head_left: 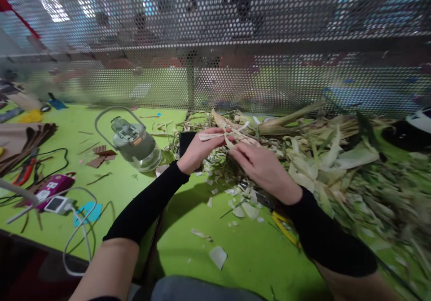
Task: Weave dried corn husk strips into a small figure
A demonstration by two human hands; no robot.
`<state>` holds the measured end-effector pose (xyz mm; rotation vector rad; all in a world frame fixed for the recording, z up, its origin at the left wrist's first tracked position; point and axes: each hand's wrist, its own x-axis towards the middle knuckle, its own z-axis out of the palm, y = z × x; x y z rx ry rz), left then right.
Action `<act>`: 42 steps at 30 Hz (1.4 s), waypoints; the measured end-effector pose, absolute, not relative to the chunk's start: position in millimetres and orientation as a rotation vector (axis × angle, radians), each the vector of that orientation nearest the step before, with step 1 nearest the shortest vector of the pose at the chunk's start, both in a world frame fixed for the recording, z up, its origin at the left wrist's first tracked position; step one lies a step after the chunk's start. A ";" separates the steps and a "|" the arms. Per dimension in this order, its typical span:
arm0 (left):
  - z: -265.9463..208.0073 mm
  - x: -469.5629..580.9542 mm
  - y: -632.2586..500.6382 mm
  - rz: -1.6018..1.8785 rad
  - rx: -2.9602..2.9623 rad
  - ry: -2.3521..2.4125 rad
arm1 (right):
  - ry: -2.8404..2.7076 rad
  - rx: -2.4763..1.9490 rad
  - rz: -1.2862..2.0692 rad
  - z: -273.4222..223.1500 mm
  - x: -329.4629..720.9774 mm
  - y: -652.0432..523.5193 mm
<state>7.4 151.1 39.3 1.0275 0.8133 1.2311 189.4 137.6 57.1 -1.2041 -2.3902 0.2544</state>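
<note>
Pale corn husk strips (pixel 210 136) cross one another between my two hands, above the green table. My left hand (pixel 201 150) is closed on them from the left, its fingers pointing right. From the other side my right hand (pixel 264 168) pinches the same strips, thumb and index finger close together. My right fingertips partly hide where the strips meet. Below the hands lie small husk scraps (pixel 251 210), and a heap of dry corn husks (pixel 336 157) spreads to the right. A yellow-handled tool (pixel 284 229) lies partly under my right forearm.
A lidded clear bottle (pixel 139 146) with a loop handle stands left of my left hand. Further left are a purple power strip (pixel 55 188), a white charger (pixel 59 204) with cable, and red-handled pliers (pixel 26 170). A perforated metal screen (pixel 215 76) borders the table's back.
</note>
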 end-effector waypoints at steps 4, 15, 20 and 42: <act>45.5 6.5 149.1 1.220 1.043 0.829 | -2.258 -1.211 0.222 65.7 197.7 137.9; 38.5 8.8 148.3 1.189 1.033 0.840 | -2.191 -1.041 0.435 68.0 196.2 134.1; 39.9 9.9 148.5 1.218 0.873 0.791 | -2.222 -0.986 0.175 59.9 195.6 135.8; 43.9 7.9 144.9 0.972 1.236 0.892 | -2.073 -1.090 0.444 61.8 198.6 145.5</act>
